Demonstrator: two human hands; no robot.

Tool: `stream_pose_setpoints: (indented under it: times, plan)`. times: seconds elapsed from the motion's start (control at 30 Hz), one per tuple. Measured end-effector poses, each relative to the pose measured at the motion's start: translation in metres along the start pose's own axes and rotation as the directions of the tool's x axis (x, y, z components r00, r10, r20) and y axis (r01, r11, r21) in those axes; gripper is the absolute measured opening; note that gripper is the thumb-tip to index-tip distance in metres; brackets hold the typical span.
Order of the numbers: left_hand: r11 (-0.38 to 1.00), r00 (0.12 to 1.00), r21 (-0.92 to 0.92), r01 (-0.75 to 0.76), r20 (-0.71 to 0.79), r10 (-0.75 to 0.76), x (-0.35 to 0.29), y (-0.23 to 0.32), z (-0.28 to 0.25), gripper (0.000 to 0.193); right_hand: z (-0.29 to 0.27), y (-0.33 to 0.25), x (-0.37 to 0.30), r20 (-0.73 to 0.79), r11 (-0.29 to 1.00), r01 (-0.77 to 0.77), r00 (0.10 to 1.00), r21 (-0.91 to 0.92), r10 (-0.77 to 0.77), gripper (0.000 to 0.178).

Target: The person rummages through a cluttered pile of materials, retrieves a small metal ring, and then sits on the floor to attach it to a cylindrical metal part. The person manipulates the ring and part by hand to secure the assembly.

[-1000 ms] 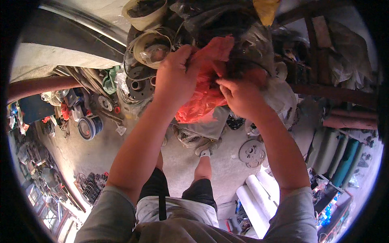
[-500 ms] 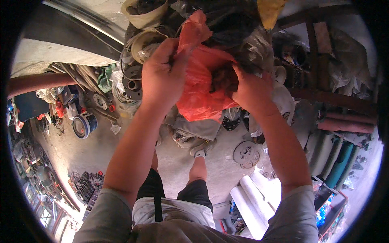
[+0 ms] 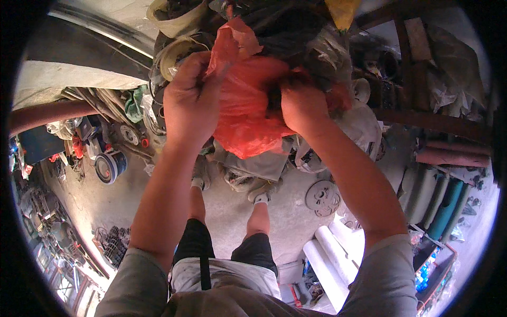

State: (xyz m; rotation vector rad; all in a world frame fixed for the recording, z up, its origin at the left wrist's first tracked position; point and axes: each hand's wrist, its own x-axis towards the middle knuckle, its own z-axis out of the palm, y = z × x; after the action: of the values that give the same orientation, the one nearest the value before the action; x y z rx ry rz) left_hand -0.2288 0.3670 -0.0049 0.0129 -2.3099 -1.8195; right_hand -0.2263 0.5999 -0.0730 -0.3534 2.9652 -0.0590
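Observation:
A thin red plastic bag (image 3: 245,119) hangs between my hands over a heap of stored goods, its dark mouth turned toward my right hand. My left hand (image 3: 190,98) is closed on the bag's gathered upper edge, and a twist of plastic stands up above the fist. At the opening, my right hand (image 3: 303,105) is curled, its fingertips lost in shadow and dark contents. What lies inside the bag, and what the right fingers hold, I cannot make out.
Ahead are a pale bucket (image 3: 179,18) and bundled plastic sheeting (image 3: 330,50). On the floor lie a round metal plate (image 3: 322,198), a blue-and-white tub (image 3: 110,167) and a grey sack (image 3: 253,164). White rolls (image 3: 330,267) and a teal roll (image 3: 443,211) stand right.
Both hands and the bag have shifted left in the picture. My right hand has left the bag's right rim and moved inward to its dark opening, its fingers now curled.

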Motion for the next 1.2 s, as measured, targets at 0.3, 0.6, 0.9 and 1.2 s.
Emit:
stream_pose_setpoints:
  times: [0.3,0.6,0.9,1.2]
  plan:
    - [0.999,0.998,-0.050,0.022,0.063,-0.018,-0.008,-0.004,-0.026,0.021,-0.010,0.032,-0.013,0.039,0.994,0.104,0.994,0.042,-0.105,0.022]
    - [0.988,0.999,-0.156,-0.016,0.048,0.024,-0.008,-0.006,-0.028,0.015,-0.034,0.042,-0.018,0.091,0.824,-0.098,0.994,0.559,0.057,0.033]
    - [0.993,0.995,-0.111,0.049,0.087,-0.039,-0.008,-0.009,-0.028,0.018,-0.055,0.049,-0.017,0.459,0.181,-0.466,0.885,0.866,0.081,0.036]
    - [0.987,0.992,-0.120,0.103,0.079,-0.093,-0.012,-0.010,-0.028,0.015,-0.065,0.051,-0.019,0.555,-0.309,-0.549,0.828,0.777,-0.076,0.053]
